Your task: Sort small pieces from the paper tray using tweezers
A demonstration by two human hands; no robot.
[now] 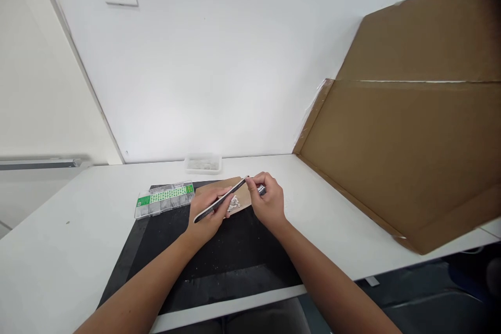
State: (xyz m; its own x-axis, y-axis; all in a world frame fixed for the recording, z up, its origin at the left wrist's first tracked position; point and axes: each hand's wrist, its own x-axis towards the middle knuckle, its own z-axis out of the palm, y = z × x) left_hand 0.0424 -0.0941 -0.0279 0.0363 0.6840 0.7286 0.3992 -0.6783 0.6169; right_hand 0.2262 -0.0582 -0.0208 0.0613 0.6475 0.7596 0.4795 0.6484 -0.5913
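My left hand [209, 211] is closed around a nail file [213, 207], a long flat black strip with a pale edge, tilted up to the right. At its far tip, my right hand [268, 201] is closed in a pinch; what sits between its fingertips is too small to make out. A dark object with pale marks [261, 189] shows by the right fingers, its kind unclear. Below the file, a heap of small white pieces [234, 203] lies on a brown sheet [245, 197], partly hidden by both hands.
Under my forearms a black mat [230, 250] with pale specks covers part of the white table [50, 240]. A clear compartment box with a green label [164, 199] lies left. At the wall stands a translucent tub [203, 169]. A large opened cardboard box [407, 151] rises on the right.
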